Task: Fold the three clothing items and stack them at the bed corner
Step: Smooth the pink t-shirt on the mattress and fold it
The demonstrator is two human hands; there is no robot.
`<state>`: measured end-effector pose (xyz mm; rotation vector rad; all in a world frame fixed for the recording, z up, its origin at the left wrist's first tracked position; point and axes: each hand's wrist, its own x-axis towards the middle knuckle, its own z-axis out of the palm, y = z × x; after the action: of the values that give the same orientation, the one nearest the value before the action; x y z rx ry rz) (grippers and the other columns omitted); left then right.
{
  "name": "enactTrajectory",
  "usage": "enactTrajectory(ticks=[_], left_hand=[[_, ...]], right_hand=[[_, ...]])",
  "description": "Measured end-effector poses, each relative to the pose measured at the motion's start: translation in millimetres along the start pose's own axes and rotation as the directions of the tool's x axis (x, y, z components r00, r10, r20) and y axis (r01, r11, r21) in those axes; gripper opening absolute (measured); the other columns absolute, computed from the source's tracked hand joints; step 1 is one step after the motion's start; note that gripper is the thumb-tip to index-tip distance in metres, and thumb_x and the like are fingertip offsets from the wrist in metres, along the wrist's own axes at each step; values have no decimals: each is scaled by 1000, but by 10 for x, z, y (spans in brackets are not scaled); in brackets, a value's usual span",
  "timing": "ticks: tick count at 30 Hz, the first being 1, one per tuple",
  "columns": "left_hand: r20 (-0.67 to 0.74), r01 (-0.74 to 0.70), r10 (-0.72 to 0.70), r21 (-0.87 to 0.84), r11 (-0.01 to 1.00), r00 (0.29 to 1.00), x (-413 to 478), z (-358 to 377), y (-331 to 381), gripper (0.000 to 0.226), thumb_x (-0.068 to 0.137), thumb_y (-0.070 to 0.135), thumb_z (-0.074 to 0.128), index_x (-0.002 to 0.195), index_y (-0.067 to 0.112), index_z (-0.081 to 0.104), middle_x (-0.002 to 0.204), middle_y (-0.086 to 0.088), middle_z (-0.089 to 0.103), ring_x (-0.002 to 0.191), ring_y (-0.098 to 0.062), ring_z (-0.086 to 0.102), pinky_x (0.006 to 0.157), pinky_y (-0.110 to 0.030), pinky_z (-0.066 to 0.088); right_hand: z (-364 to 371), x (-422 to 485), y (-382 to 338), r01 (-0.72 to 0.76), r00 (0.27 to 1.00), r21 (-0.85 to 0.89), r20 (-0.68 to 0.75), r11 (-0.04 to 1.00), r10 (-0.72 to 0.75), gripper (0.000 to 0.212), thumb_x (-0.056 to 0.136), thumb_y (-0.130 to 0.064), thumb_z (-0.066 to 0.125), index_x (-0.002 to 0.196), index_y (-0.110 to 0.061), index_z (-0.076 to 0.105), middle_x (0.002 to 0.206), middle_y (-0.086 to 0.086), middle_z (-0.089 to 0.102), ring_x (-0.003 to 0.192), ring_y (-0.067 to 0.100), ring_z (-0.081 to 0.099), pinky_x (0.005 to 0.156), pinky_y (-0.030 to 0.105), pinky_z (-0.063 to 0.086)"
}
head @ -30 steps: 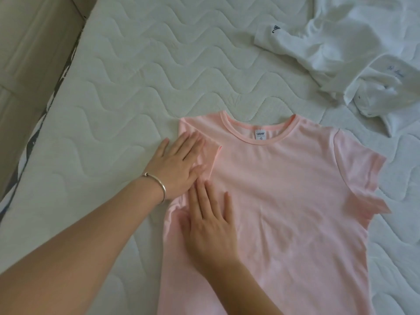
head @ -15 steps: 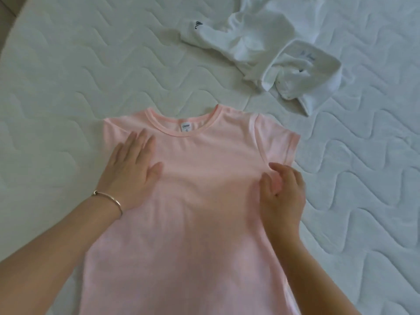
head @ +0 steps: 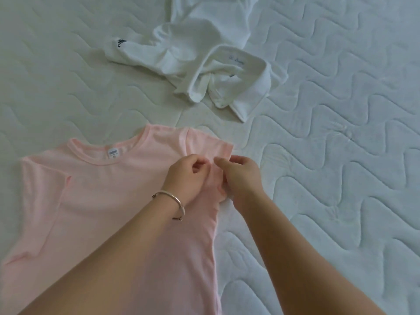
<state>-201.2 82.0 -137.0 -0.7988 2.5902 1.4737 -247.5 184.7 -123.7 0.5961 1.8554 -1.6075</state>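
While the pink T-shirt (head: 109, 201) lay flat, neckline up, on the quilted mattress (head: 341, 178), both hands met at the sleeve (head: 211, 146) on the person's right. The left hand (head: 185, 176), a bangle (head: 170, 196) at its wrist, and the right hand (head: 242, 176) each pinched the sleeve fabric with curled fingers, probably to turn it inward for a straight folding edge. Beyond the collar, the white garments (head: 200, 71) lay crumpled, not yet folded.

One pink T-shirt (head: 109, 201), lower left. One heap of white clothing (head: 193, 71), upper middle; piece count unclear. Two hands: left hand (head: 185, 176), right hand (head: 241, 176). One bracelet (head: 175, 196). One mattress (head: 341, 155).
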Motion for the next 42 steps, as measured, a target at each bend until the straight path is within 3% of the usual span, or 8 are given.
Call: enactTrajectory(ticks=[7, 13, 18, 22, 25, 28, 33, 42], left_hand=[[284, 444, -344, -627, 640, 895, 106, -320, 177, 44, 84, 58, 47, 62, 21, 57, 51, 5, 57, 43, -7, 53, 46, -19, 44], [105, 390, -391, -485, 783, 914, 169, -576, -60, 9, 76, 30, 68, 78, 22, 65, 72, -3, 58, 69, -21, 56, 61, -25, 44], [-101, 280, -357, -438, 854, 929, 140, -560, -294, 10, 81, 17, 63, 72, 22, 63, 78, -6, 59, 73, -21, 53, 68, -35, 41], [-223, 165, -256, -358, 919, 941, 156, -513, -318, 15, 82, 12, 63, 95, 19, 61, 89, 2, 61, 84, -15, 55, 75, -25, 44], [-398, -51, 73, 67, 996, 915, 120, -502, -307, 37, 81, 5, 60, 117, 9, 54, 115, -4, 51, 103, -17, 49, 88, -14, 33], [-122, -413, 537, 508, 756, 834, 50, -445, -399, 38, 88, 17, 44, 122, 4, 53, 130, -17, 51, 123, -32, 44, 102, -30, 25], [199, -271, 184, 693, 668, 962, 55, -326, -553, 52, 98, 36, 16, 145, 27, -5, 154, 11, -12, 141, -9, -12, 112, -33, -7], [264, -380, 276, 707, 596, 924, -479, -430, -677, 63, 91, 51, 20, 146, 26, 5, 156, 0, -2, 143, -23, -2, 114, -41, 3]], right_hand=[[219, -227, -91, 533, 843, -513, 256, 673, -472, 21, 94, -27, 48, 110, -23, 61, 88, -6, 61, 81, 11, 58, 72, 29, 48], [437, -403, 200, 721, 692, -587, 585, 368, -423, 35, 94, -24, 43, 128, -19, 50, 121, 4, 55, 107, 24, 51, 85, 36, 45], [378, -409, 556, 771, 564, -622, 568, 137, -600, 34, 83, -25, 40, 101, -15, 67, 97, 0, 67, 88, 26, 59, 76, 32, 42], [263, -438, 792, 768, 477, -641, 561, 10, -677, 41, 88, -26, 39, 121, -13, 60, 124, 2, 62, 121, 21, 51, 105, 37, 25], [220, -445, 923, 712, 518, -698, 592, -72, -617, 51, 92, -37, 34, 132, -10, 49, 136, 4, 52, 132, 17, 39, 110, 40, 14], [212, -423, 1001, 670, 573, -734, 603, -106, -555, 57, 98, -44, 18, 136, -10, 44, 141, 2, 47, 136, 15, 30, 112, 40, 7], [188, -426, 1047, 611, 579, -778, 566, -147, -587, 58, 98, -45, 15, 139, -13, 40, 145, 0, 41, 138, 14, 25, 111, 44, 5], [-42, -642, 1311, 482, 622, -854, 491, -196, -610, 62, 90, -49, 28, 143, -17, 30, 148, 1, 36, 137, 19, 26, 110, 46, 2]])
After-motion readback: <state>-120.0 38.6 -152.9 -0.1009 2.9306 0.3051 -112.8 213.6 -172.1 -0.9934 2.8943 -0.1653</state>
